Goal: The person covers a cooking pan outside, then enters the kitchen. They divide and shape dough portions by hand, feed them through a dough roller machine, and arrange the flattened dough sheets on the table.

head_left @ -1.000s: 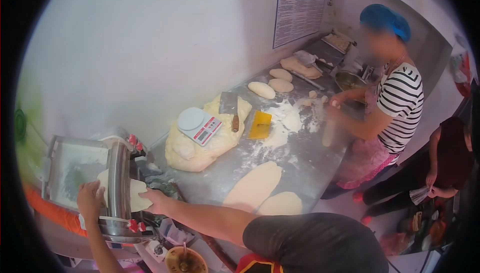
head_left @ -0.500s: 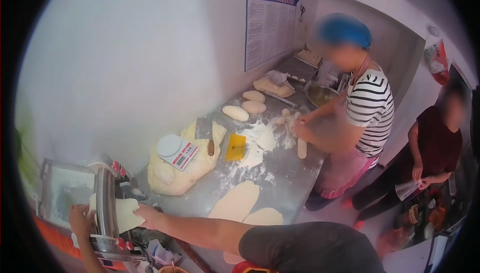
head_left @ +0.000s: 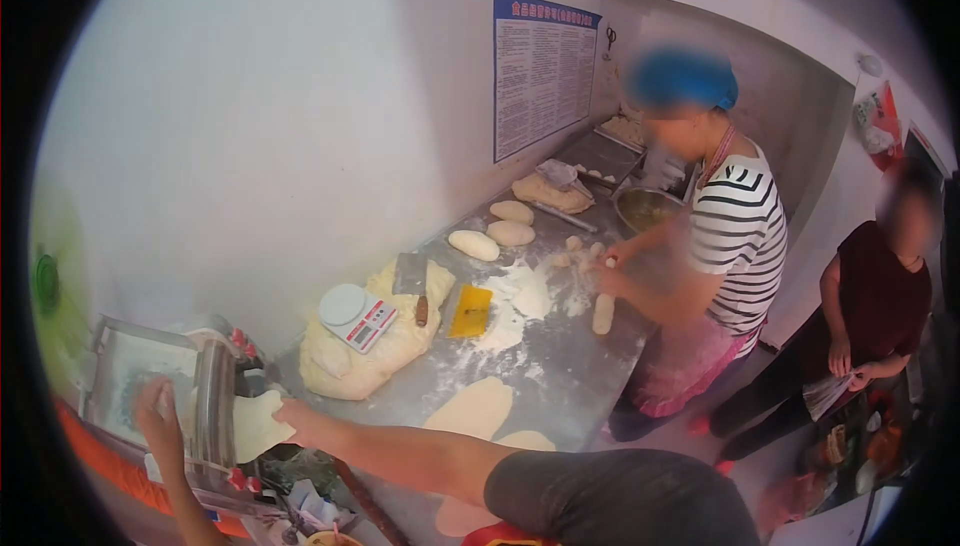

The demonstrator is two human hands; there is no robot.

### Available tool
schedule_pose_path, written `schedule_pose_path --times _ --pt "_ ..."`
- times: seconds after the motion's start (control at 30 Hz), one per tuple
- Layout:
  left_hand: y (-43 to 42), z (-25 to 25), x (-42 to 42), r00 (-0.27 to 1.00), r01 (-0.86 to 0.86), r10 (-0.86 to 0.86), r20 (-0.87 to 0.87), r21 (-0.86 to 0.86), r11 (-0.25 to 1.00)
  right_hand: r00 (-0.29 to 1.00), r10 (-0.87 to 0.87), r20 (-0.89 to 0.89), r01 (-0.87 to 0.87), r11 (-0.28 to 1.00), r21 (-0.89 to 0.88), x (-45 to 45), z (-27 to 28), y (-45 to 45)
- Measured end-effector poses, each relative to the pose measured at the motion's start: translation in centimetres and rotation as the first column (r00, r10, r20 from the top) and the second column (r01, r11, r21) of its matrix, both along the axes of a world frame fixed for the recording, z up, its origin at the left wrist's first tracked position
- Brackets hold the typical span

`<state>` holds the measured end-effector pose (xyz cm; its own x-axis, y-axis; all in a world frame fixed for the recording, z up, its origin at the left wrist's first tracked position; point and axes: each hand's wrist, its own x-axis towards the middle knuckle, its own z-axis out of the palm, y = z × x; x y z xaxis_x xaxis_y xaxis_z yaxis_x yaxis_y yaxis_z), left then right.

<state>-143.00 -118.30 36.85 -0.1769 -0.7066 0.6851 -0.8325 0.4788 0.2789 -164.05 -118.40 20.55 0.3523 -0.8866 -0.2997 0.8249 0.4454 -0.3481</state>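
At the lower left stands a dough sheeter with metal rollers. A flat dough sheet hangs out of its near side. My right hand pinches the free edge of this sheet, its arm reaching across from the lower right. Over the machine's feed tray, on the far side of the rollers, my left hand is raised with fingers stretched and nothing visible in them.
On the floured table lie a big dough mass carrying a kitchen scale and a bench scraper, a yellow scraper, and flat dough pieces. A co-worker handles dough; another person stands behind.
My left hand has come off the dough and lifted above the tray. The dough no longer shows on the tray side. My right hand still holds its edge; the view has tilted slightly.
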Motion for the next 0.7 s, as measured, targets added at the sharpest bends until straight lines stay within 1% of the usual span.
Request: schedule_pose_path --times 0.03,0.07,0.1,0.13,0.17,0.2,0.27,0.3,0.33,0.37,0.4,0.43,0.5,0.57,0.6,0.7 --pt "3.3 1.8 -2.5 0.983 0.153 -0.117 -0.140 0.278 0.948 0.999 0.004 -0.034 -0.002 0.998 0.064 -0.6 1.1 -0.1" --pt "6.3 2.9 -4.8 0.936 0.322 -0.187 -0.299 0.510 0.797 0.997 -0.001 -0.079 0.009 0.995 0.102 -1.0 1.9 -0.2" --pt "8.0 1.7 -5.7 0.807 0.573 -0.358 -0.470 0.474 0.669 0.995 -0.008 -0.104 0.020 0.992 0.121 -1.0 2.2 0.2" --pt "9.5 0.2 -7.2 0.722 0.681 -0.379 -0.579 0.497 0.538 0.991 -0.014 -0.130 0.032 0.990 0.139 -1.0 3.0 0.9" --pt "10.9 -1.4 -8.7 0.636 0.767 -0.364 -0.680 0.505 0.397 0.989 -0.026 -0.143 0.045 0.990 0.135 -0.9 2.8 1.4" --pt "11.4 -3.1 -10.7 0.652 0.756 -0.248 -0.717 0.589 0.285 0.986 -0.042 -0.163 0.063 0.990 0.124 -1.2 3.4 2.0" --pt "9.7 -10.4 -12.1 0.701 0.714 -0.140 -0.700 0.687 0.139 0.973 -0.071 -0.220 0.093 0.991 0.094 -1.9 3.3 2.2" --pt "9.0 -13.2 -12.4 0.571 0.811 0.036 -0.820 0.570 0.130 0.977 -0.073 -0.200 0.083 0.996 0.045 -2.3 3.5 2.1" --pt "8.3 -15.4 -12.4 0.405 0.886 0.207 -0.891 0.438 0.152 0.981 -0.074 -0.178 0.074 0.997 -0.005 -2.4 2.9 1.6" --pt "7.4 -18.0 -12.3 0.215 0.934 0.364 -0.906 0.300 0.196 0.993 -0.057 -0.100 0.048 0.996 -0.081 -2.4 1.2 1.0" --pt "5.6 -22.3 -11.1 -0.035 0.945 0.354 -0.934 0.085 0.317 0.998 -0.038 -0.059 0.031 0.992 -0.120 -2.5 0.5 0.9" --pt "3.2 -27.2 -9.3 -0.281 0.895 0.317 -0.906 -0.128 0.428 1.000 -0.017 -0.018 0.014 0.987 -0.160 -2.5 -0.7 0.6" --pt "1.0 -28.9 -8.5 -0.511 0.783 0.183 -0.840 -0.367 0.503 1.000 0.008 -0.017 -0.011 0.984 -0.177 -3.2 -1.6 0.0" --pt "0.4 -26.6 -7.8 -0.508 0.774 0.040 -0.860 -0.436 0.459 0.999 0.030 -0.020 -0.033 0.978 -0.205 -4.0 -1.5 0.3" --pt "-0.1 -26.3 -6.8 -0.508 0.756 0.014 -0.861 -0.438 0.486 0.999 0.042 -0.020 -0.045 0.975 -0.216 -4.4 -1.5 0.7" --pt "-2.1 -26.6 -5.2 -0.462 0.676 -0.035 -0.886 -0.377 0.634 0.998 0.050 0.027 -0.039 0.953 -0.300 -5.1 -3.4 1.1"
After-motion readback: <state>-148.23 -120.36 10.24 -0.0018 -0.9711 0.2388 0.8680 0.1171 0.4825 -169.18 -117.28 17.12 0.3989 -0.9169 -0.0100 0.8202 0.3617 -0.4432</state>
